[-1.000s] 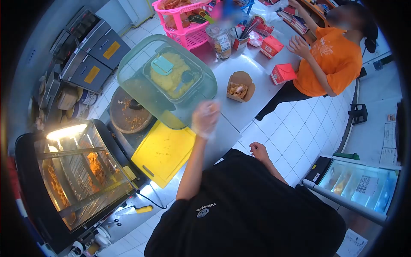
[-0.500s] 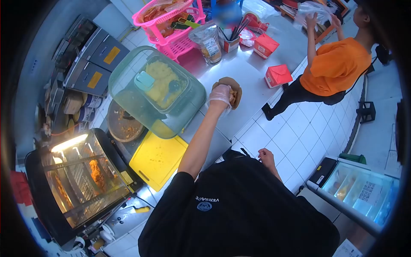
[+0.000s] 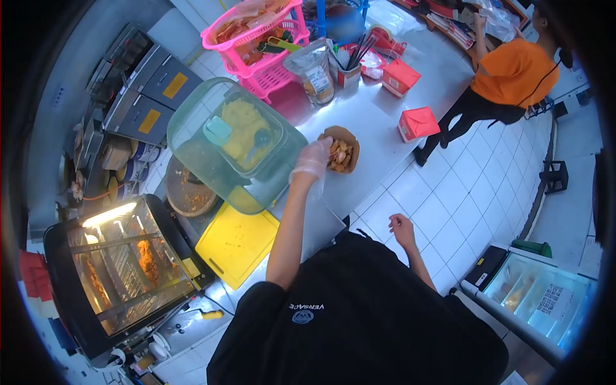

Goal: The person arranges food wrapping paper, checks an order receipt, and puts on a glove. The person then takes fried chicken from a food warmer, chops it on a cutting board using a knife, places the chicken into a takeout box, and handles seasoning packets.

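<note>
My left hand (image 3: 310, 160), in a clear plastic glove, is at the left rim of a brown paper food box (image 3: 348, 136). Its fingers are closed on that edge, partly hidden from me. Fried-looking food pieces (image 3: 340, 155) lie inside the box, which stands on the steel table (image 3: 375, 138). My right hand (image 3: 402, 231) is bare, held off the table beside my body, its fingers loosely curled with nothing visible in them. Left of the gloved hand is a large green translucent tub (image 3: 282, 186) with yellowish food seen through its lid.
Two red boxes (image 3: 419, 123), a clear pouch (image 3: 317, 80) and a pink basket rack (image 3: 269, 74) stand on the table. A yellow cutting board (image 3: 236, 244) and lit warming cabinet (image 3: 122, 266) are at left. A person in orange (image 3: 513, 74) stands at upper right.
My left hand has shifted from over the food to the left edge of the box, uncovering the food pieces. The person in orange has moved farther away. The view has shifted slightly.
</note>
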Demonstrator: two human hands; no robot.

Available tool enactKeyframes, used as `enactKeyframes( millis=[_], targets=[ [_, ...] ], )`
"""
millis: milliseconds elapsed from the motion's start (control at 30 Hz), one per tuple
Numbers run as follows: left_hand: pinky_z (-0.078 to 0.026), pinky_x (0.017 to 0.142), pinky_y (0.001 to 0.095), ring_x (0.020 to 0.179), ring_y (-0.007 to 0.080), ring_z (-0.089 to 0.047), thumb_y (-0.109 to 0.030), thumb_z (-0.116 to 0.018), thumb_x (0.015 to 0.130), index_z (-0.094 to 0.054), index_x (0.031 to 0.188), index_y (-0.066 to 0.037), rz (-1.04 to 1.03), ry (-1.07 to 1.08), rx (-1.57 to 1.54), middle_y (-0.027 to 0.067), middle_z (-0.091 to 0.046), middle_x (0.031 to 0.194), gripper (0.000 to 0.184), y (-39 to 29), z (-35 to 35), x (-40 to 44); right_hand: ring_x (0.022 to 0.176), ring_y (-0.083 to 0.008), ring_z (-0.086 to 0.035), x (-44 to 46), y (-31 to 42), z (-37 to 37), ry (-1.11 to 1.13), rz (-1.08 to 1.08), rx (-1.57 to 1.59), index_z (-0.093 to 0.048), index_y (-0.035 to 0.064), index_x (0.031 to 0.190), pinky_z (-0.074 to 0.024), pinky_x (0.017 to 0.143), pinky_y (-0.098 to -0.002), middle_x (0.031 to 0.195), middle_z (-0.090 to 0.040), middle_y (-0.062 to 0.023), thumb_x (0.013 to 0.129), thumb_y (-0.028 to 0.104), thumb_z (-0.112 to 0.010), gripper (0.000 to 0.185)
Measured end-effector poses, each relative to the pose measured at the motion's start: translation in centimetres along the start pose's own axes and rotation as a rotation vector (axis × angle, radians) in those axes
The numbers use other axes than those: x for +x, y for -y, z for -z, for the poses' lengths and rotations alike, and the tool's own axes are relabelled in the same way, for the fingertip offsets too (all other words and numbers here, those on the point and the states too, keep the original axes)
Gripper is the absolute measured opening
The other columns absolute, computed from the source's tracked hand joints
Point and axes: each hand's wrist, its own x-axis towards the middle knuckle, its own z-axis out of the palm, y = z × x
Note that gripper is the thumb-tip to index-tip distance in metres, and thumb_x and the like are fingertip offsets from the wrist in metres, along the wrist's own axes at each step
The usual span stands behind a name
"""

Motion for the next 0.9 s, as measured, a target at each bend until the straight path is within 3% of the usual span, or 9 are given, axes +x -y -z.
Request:
enactKeyframes(
  millis=[100, 200, 267, 300, 467, 600, 633, 733, 900],
  targets=[
    [-0.052, 0.072, 0.0379, 0.083, 0.0286, -0.066, -0.026, -0.061, 0.091, -0.063, 0.105, -0.004, 0.051, -0.274, -0.615, 0.0138, -0.069, 0.096, 0.025, 2.1, 3.1, -4.6, 0.064, -0.0129, -0.062, 0.2, 5.1, 0.4, 0.02, 0.032, 0.065, -0.063, -0.0021, 0.1, -0.0501, 0.06, -0.0269, 0.074, -0.065, -0.0095, 0.095, 0.017, -0.054, 0.021],
    [-0.051, 0.073, 0.0365, 0.087, 0.0237, -0.064, -0.033, -0.059, 0.094, -0.056, 0.12, -0.006, 0.402, -0.486, -1.195, 0.0088, -0.066, 0.1, 0.037, 3.0, 4.5, -9.0, 0.067, -0.0108, -0.058, -0.5, 14.2, -1.5, 0.283, 0.173, 0.058, -0.062, 0.0003, 0.103, -0.0495, 0.063, -0.0265, 0.073, -0.06, -0.0053, 0.093, 0.017, -0.059, 0.02],
    [-0.051, 0.077, 0.0359, 0.094, 0.0239, -0.062, -0.033, -0.057, 0.096, -0.051, 0.127, -0.007, 0.515, -0.582, -1.397, 0.009, -0.063, 0.107, 0.041, 5.6, 2.4, -11.3, 0.076, -0.0188, -0.061, -3.8, 23.9, -3.8, 0.633, 0.301, -0.085, -0.052, 0.0029, 0.119, -0.0503, 0.069, -0.0339, 0.084, -0.063, -0.0097, 0.085, 0.028, -0.07, 0.046],
    [-0.05, 0.079, 0.0357, 0.097, 0.024, -0.062, -0.033, -0.056, 0.096, -0.048, 0.13, -0.008, 0.57, -0.63, -1.502, 0.0091, -0.062, 0.111, 0.043, 6.5, 1.5, -12.5, 0.074, -0.0318, -0.065, -5.0, 25.6, -6.4, 0.602, 0.584, -0.261, -0.048, 0.003, 0.12, -0.0502, 0.068, -0.0427, 0.079, -0.065, -0.0153, 0.082, 0.033, -0.07, 0.054],
    [-0.048, 0.087, 0.0306, 0.111, 0.0214, -0.056, -0.028, -0.058, 0.096, -0.049, 0.128, -0.008, 0.545, -0.695, -1.622, 0.0085, -0.058, 0.118, 0.039, 3.9, 2.5, -19.5, 0.079, -0.0444, -0.062, -7.5, 29.4, -13.6, 0.779, 0.75, -0.55, -0.049, 0.0038, 0.108, -0.048, 0.068, -0.0527, 0.082, -0.064, -0.0232, 0.082, 0.027, -0.063, 0.038],
    [-0.047, 0.09, 0.0281, 0.111, 0.0189, -0.056, -0.023, -0.056, 0.097, -0.049, 0.125, -0.004, 0.624, -0.816, -1.67, 0.0072, -0.058, 0.117, 0.035, 6.0, 2.2, -24.7, 0.078, -0.0439, -0.06, -8.4, 28.4, -19.0, 0.751, 0.725, -0.541, -0.05, 0.0074, 0.097, -0.0458, 0.069, -0.052, 0.079, -0.063, -0.0208, 0.081, 0.021, -0.061, 0.024],
    [-0.047, 0.093, 0.0279, 0.111, 0.0172, -0.056, -0.016, -0.052, 0.099, -0.049, 0.126, -0.001, 0.356, -0.801, -1.871, 0.0076, -0.058, 0.118, 0.031, 7.2, 1.1, -26.1, 0.077, -0.0436, -0.06, -7.6, 27.5, -21.2, 0.712, 0.699, -0.482, -0.051, 0.0076, 0.093, -0.0452, 0.068, -0.052, 0.079, -0.063, -0.0203, 0.08, 0.02, -0.061, 0.02],
    [-0.047, 0.093, 0.0304, 0.108, 0.0172, -0.057, -0.013, -0.051, 0.098, -0.046, 0.13, -0.001, 0.387, -0.827, -1.719, 0.0092, -0.055, 0.121, 0.034, 6.7, 1.4, -27.1, 0.074, -0.0426, -0.059, -6.4, 28.1, -24.6, 0.655, 0.696, -0.441, -0.052, 0.0072, 0.082, -0.0436, 0.064, -0.0509, 0.075, -0.061, -0.0191, 0.077, 0.015, -0.06, 0.012],
    [-0.049, 0.092, 0.0336, 0.103, 0.0185, -0.057, -0.007, -0.054, 0.095, -0.038, 0.138, 0.0, 0.584, -0.434, -1.615, 0.013, -0.049, 0.128, 0.045, 1.9, 6.9, -32.5, 0.071, -0.0387, -0.058, -2.5, 27.2, -28.2, 0.591, 0.675, -0.352, -0.053, 0.0056, 0.076, -0.0411, 0.06, -0.0479, 0.072, -0.059, -0.0181, 0.075, 0.01, -0.06, 0.008]
  ],
)
